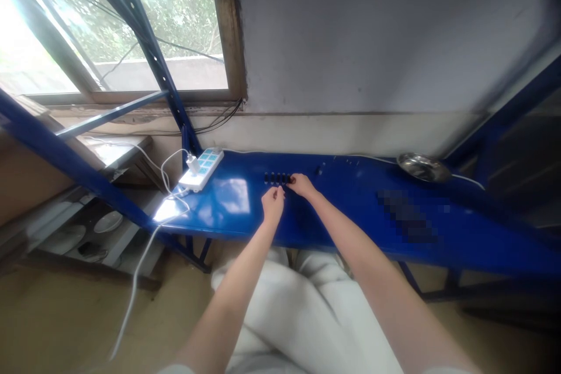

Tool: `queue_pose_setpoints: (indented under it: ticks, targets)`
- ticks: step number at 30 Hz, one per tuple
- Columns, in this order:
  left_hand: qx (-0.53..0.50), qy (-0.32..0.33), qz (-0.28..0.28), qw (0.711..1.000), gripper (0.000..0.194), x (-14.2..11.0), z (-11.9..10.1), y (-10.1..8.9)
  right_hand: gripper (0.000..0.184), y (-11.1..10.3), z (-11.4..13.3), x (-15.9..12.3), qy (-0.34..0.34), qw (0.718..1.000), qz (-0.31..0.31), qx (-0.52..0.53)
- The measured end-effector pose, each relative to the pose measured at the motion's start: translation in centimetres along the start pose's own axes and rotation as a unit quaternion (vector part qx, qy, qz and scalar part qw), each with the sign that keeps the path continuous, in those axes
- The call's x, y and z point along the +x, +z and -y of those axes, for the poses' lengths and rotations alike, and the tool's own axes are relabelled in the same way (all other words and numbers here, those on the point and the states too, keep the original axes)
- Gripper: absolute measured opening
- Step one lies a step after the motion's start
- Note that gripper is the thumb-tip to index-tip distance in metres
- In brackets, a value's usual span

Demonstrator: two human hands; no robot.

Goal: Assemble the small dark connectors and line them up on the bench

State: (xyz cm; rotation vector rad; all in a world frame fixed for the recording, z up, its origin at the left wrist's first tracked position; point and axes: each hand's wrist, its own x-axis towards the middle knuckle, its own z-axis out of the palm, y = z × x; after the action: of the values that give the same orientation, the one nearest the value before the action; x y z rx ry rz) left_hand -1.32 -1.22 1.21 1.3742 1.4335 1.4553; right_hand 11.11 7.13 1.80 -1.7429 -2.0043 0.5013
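Several small black cylinder-like pieces (pixel 272 178) stand side by side in a row on the blue tabletop (pixel 245 225). My right hand (pixel 301 184) is at the right end of the row, its fingers closed round the last black piece. Just in front of the row is my left hand (pixel 273 202), with thumb and fingertips pinched together. Whatever lies between those fingertips is too small to make out.
A white power strip (pixel 202 170) with a plugged-in charger and white cable sits at the left. Small dark and pale bits (pixel 319 169) lie behind my right hand. Farther right are a shiny metal bowl (pixel 423 167) and a blurred dark object (pixel 407 216). Blue shelf posts (pixel 153 52) rise at the left.
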Motion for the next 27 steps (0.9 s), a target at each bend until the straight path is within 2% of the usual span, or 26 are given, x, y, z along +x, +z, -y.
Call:
queue_pose_setpoints:
  ticks: [10,20,23,27]
  targets:
    - [-0.009,-0.005,-0.002,1.000,0.032,0.1,0.1,0.1,0.031,-3.0,-1.5,0.6,-0.009,0.994,0.098,0.042]
    - [-0.015,0.001,-0.023,1.000,0.033,0.1,0.5,0.2,0.031,-2.1,-1.1,0.4,-0.061,0.995,0.083,-0.012]
    - [-0.001,0.029,-0.058,0.998,0.030,0.1,0.1,-0.1,0.030,-2.1,-1.1,0.4,-0.075,0.993,0.089,-0.029]
    - [0.060,0.121,-0.164,0.977,0.028,1.2,-0.5,-1.5,0.032,-2.2,-1.5,0.2,-0.096,0.991,0.082,-0.048]
